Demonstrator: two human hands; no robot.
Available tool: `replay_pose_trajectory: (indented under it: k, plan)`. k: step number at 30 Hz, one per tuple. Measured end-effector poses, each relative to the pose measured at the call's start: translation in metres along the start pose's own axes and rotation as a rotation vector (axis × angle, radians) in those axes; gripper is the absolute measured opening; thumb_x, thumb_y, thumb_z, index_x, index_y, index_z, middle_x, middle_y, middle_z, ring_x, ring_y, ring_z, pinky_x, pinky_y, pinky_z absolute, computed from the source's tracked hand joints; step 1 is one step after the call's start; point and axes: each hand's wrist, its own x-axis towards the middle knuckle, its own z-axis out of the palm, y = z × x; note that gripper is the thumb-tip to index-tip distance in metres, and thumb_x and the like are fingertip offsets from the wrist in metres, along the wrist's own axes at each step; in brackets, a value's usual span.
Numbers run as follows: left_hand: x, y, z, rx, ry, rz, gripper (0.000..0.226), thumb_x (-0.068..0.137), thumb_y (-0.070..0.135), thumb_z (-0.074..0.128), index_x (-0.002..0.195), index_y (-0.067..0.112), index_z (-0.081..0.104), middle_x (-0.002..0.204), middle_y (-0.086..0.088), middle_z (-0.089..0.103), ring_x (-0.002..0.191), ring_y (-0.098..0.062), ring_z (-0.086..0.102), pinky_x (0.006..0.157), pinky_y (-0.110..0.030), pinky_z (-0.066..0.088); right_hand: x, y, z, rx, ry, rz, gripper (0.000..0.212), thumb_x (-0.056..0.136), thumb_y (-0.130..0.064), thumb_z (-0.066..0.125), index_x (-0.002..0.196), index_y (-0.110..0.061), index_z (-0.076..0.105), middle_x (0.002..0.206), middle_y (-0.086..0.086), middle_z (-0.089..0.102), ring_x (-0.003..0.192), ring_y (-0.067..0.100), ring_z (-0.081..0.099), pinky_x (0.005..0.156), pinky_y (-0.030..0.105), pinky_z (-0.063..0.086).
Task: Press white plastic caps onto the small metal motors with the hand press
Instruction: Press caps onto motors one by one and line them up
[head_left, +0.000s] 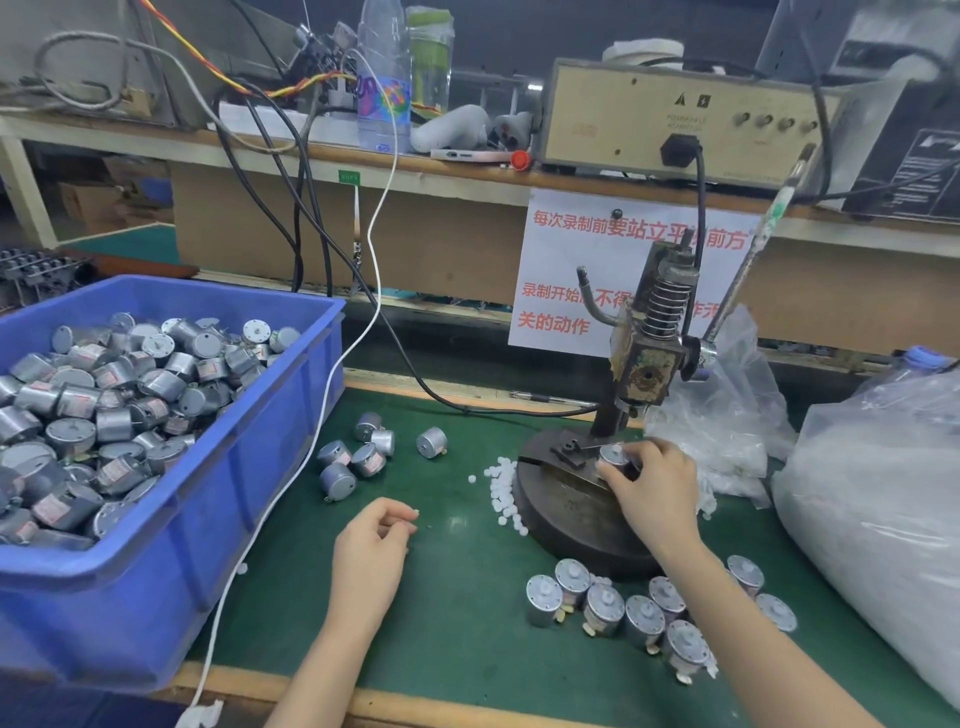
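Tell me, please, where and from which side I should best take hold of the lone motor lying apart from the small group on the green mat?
Pinch the lone motor across its curved wall, coming down from above. It seems to lie on its side, clear of the group of motors to its left, so fingertips fit either side.

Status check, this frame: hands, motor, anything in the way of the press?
Right hand grips motor on press base. Left hand pinches a cap, off to the side. Lever up, untouched; loose caps lie beside the base.
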Motion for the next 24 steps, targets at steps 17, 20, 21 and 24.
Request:
replay_pose_trajectory:
  k: [17, 20, 21, 24]
  plan:
    - [0.002, -0.004, -0.001, -0.045, -0.010, -0.023, 0.028, 0.080, -0.006, 0.048, 0.072, 0.016, 0.064, 0.073, -0.004, 0.065, 0.064, -0.018, 0.055, 0.062, -0.024, 0.045, 0.030, 0.005, -0.045, 0.944, -0.016, 0.209, 0.062, 0.095, -0.013, 0.043, 0.150, -0.022, 0.015, 0.153, 0.002, 0.025, 0.138, 0.020, 0.027, 0.112, 0.038, 0.024]
    - [0.001, -0.002, 0.000, -0.029, 0.003, -0.020, 0.027, 0.080, -0.005, 0.049, 0.071, 0.016, 0.064, 0.072, -0.003, 0.066, 0.063, -0.017, 0.056, 0.060, -0.022, 0.045, 0.068, -0.012, -0.087, 1.085, 0.017, 0.225, 0.058, 0.094, -0.010, 0.041, 0.147, -0.014, 0.021, 0.152, 0.005, 0.027, 0.137, 0.020, 0.028, 0.109, 0.035, 0.024]
    - [0.001, -0.001, 0.000, -0.023, 0.008, -0.022, 0.027, 0.081, -0.005, 0.048, 0.071, 0.016, 0.064, 0.072, -0.002, 0.066, 0.064, -0.017, 0.056, 0.061, -0.024, 0.046, 0.078, -0.020, -0.100, 1.101, -0.010, 0.224, 0.056, 0.093, -0.012, 0.041, 0.147, -0.013, 0.023, 0.149, 0.007, 0.032, 0.135, 0.021, 0.031, 0.109, 0.036, 0.024]
    - [0.000, 0.001, 0.000, -0.020, 0.017, -0.025, 0.027, 0.081, -0.005, 0.048, 0.071, 0.015, 0.063, 0.071, -0.002, 0.065, 0.065, -0.017, 0.057, 0.065, -0.029, 0.047, 0.098, -0.035, -0.125, 1.209, -0.044, 0.213, 0.035, 0.092, -0.014, 0.043, 0.127, -0.010, 0.045, 0.110, 0.006, 0.063, 0.107, 0.018, 0.056, 0.103, 0.034, 0.037]
